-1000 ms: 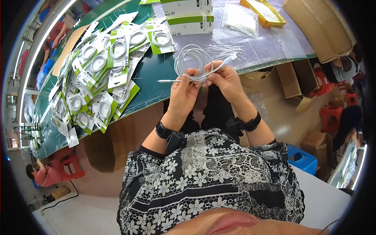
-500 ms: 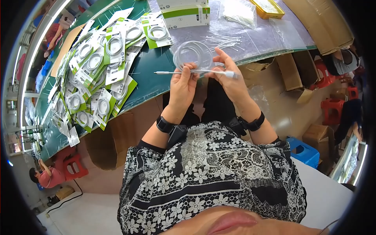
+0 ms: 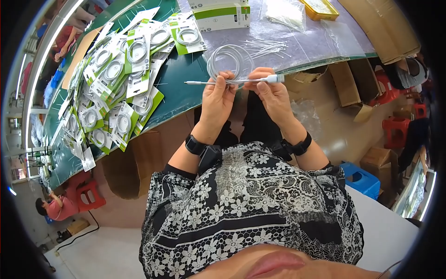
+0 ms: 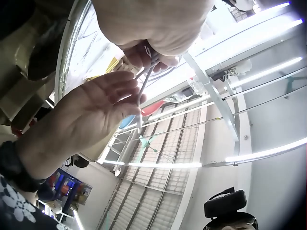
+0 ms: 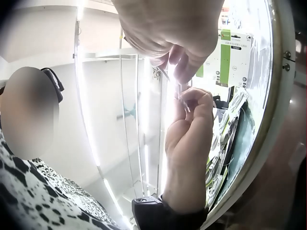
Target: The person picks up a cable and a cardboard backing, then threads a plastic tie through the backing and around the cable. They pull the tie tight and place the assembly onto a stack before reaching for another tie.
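Observation:
In the head view a thin white USB cable [image 3: 235, 82] is wound into a loose coil in front of the body. My left hand [image 3: 217, 100] pinches the bottom of the coil between thumb and fingers. A slim plug [image 3: 193, 82] sticks out to the left of it. Just to the right, my right hand [image 3: 275, 98] pinches the cable's other end, its thumb below the wider plug [image 3: 274, 79]. The left wrist view shows a cable strand [image 4: 144, 84] running between both hands; the coil is mostly hidden there.
A heap of carded cables [image 3: 114, 88] covers the table's left side. Loose white ties [image 3: 267, 47], white-green boxes [image 3: 222, 17], a bag of ties [image 3: 283, 15] and a yellow tray [image 3: 321, 16] lie beyond the hands. A cardboard box [image 3: 378, 30] stands at the right.
The wider plug end has swung from slanting up to nearly level, in line with the slim plug. My right hand's fingers spread midway, then closed on the cable again. The left hand keeps its grip.

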Demonstrator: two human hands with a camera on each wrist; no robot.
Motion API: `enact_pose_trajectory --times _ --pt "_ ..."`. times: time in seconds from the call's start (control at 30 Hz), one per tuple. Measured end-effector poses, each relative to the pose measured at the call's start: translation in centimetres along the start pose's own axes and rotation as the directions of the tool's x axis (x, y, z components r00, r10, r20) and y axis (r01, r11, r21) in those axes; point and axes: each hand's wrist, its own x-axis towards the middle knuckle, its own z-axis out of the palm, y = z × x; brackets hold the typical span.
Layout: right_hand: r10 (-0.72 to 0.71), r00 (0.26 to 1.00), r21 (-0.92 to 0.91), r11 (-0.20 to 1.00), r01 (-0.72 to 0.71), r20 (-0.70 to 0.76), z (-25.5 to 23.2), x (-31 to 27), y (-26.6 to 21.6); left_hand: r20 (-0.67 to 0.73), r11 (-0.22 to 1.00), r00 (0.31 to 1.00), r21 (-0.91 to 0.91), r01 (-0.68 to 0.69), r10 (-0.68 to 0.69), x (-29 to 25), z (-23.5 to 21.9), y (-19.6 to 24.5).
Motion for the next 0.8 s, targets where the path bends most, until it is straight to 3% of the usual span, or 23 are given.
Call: enact_pose_trajectory --times 0.23,0.4,0.53,0.6,0.63,0.7,0.8 --pt "0.086 0.986 0.208 0.971 -0.114 0.141 -1.6 0.1 0.7 0.034 0.999 0.999 0.011 0.034 -0.035 -0.3 0.2 -0.1" --pt "0.127 0.972 0.105 0.983 -0.149 0.196 -2.5 0.3 0.9 0.031 0.999 0.999 -0.011 0.044 -0.044 -0.4 0.0 0.1" --pt "0.227 0.961 0.292 0.919 -0.265 0.156 -1.6 0.1 0.0 0.069 0.997 0.997 -0.058 0.043 -0.039 -0.1 -0.3 -0.2" --pt "0.373 0.928 0.322 0.88 -0.35 -0.009 -1.4 0.5 0.4 0.09 0.995 0.995 -0.084 0.045 -0.038 -0.3 -0.4 -0.6" --pt "0.441 0.893 0.342 0.856 -0.388 -0.09 -1.5 0.7 0.5 0.113 0.99 0.986 -0.054 0.128 -0.122 -0.6 0.1 -0.7" --pt "0.437 0.894 0.27 0.876 -0.399 -0.097 -1.9 1.6 0.7 0.148 0.955 0.945 0.009 0.295 -0.293 -1.2 0.8 -1.2" --pt "0.433 0.895 0.121 0.899 -0.42 -0.104 -2.5 2.0 1.1 0.093 0.938 0.94 0.15 0.311 -0.327 -1.5 0.0 -1.7"
